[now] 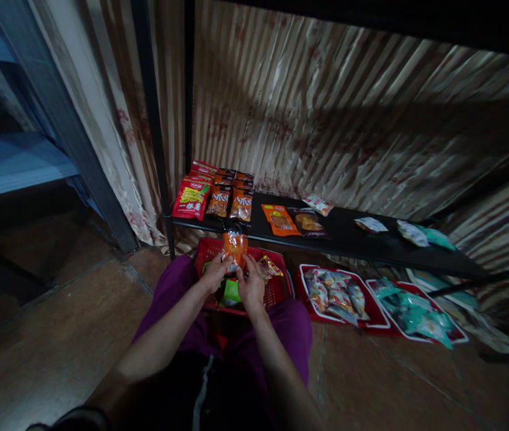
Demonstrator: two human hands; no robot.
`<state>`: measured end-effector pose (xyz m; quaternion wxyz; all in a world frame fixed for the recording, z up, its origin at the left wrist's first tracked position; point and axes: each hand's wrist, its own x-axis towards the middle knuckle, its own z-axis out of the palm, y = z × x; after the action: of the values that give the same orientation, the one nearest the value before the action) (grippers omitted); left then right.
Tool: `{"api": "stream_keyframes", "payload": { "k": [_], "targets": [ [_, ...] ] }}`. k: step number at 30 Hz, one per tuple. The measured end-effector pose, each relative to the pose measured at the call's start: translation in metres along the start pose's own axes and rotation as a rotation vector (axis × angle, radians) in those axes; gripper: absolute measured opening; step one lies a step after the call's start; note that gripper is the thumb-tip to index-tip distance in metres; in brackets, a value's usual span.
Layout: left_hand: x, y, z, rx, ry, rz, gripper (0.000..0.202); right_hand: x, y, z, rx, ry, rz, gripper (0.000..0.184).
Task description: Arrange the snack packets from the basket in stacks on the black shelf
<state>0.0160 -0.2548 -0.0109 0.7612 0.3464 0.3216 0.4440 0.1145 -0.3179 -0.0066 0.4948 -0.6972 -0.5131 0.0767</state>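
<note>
I hold an orange snack packet (234, 245) upright over a red plastic basket (278, 290) between my knees. My left hand (215, 273) grips the packet's lower left edge. Its lower right side is pinched by my right hand (251, 286), fingers closed. Inside the basket lie a green packet (231, 293) and another orange-yellow packet (268, 267). Just beyond the basket, a low black shelf (348, 237) carries red and orange packets (218, 196) stacked at its left end.
More loose packets (294, 220) lie along the shelf. Two red trays (377, 316) with packets sit on the floor under it to the right. A striped curtain (326, 120) hangs behind. Black shelf posts (155, 120) and blue shelving (7, 161) stand at left.
</note>
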Motion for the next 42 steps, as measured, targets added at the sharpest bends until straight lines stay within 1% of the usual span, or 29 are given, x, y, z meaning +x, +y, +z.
{"api": "stream_keyframes", "payload": {
  "k": [2, 6, 8, 10, 12, 15, 18, 21, 24, 26, 27, 31, 33, 37, 39, 42],
  "targets": [
    [-0.001, -0.003, 0.002, 0.068, 0.024, 0.032, 0.045, -0.003, -0.001, 0.005, 0.027, -0.049, 0.049, 0.049],
    [-0.004, -0.009, 0.004, 0.169, 0.021, 0.073, 0.044, -0.004, -0.004, 0.008, 0.230, -0.149, 0.287, 0.056],
    [-0.007, -0.011, 0.005, 0.208, 0.017, 0.101, 0.048, -0.004, -0.005, 0.007, 0.382, -0.178, 0.324, 0.056],
    [-0.009, -0.012, 0.006, 0.248, 0.024, 0.124, 0.050, -0.003, -0.004, 0.007, 0.501, -0.196, 0.311, 0.055],
    [-0.012, -0.011, 0.007, 0.286, 0.028, 0.130, 0.052, -0.001, 0.000, 0.008, 0.543, -0.173, 0.307, 0.053],
    [-0.015, -0.009, 0.009, 0.336, 0.011, 0.133, 0.052, 0.000, 0.011, 0.010, 0.554, -0.109, 0.339, 0.050],
    [-0.016, -0.009, 0.008, 0.366, 0.002, 0.168, 0.046, 0.000, 0.020, 0.011, 0.639, -0.081, 0.387, 0.051],
    [-0.011, -0.011, 0.006, 0.357, 0.043, 0.157, 0.040, -0.001, 0.020, 0.008, 0.734, -0.039, 0.432, 0.057],
    [-0.001, -0.011, 0.003, 0.336, 0.140, 0.105, 0.040, -0.004, 0.016, 0.003, 0.771, -0.010, 0.551, 0.062],
    [0.004, -0.009, 0.001, 0.311, 0.185, 0.070, 0.041, -0.006, 0.013, 0.000, 0.800, -0.026, 0.634, 0.065],
    [0.006, -0.008, 0.001, 0.294, 0.182, 0.050, 0.041, -0.007, 0.011, -0.002, 0.821, -0.040, 0.661, 0.065],
    [0.006, -0.006, -0.002, 0.248, 0.090, -0.058, 0.033, -0.010, 0.009, -0.003, 0.884, -0.049, 0.728, 0.061],
    [0.005, -0.009, -0.005, 0.244, 0.111, -0.087, 0.028, -0.013, 0.011, -0.003, 0.882, -0.066, 0.755, 0.058],
    [0.006, -0.018, -0.009, 0.224, 0.206, -0.056, 0.023, -0.017, 0.015, -0.001, 0.810, -0.127, 0.785, 0.054],
    [0.008, -0.021, -0.009, 0.236, 0.244, -0.036, 0.023, -0.017, 0.016, -0.001, 0.747, -0.133, 0.776, 0.056],
    [0.010, -0.019, -0.007, 0.268, 0.286, -0.014, 0.024, -0.013, 0.016, 0.002, 0.682, -0.148, 0.721, 0.062]
  ]
}}
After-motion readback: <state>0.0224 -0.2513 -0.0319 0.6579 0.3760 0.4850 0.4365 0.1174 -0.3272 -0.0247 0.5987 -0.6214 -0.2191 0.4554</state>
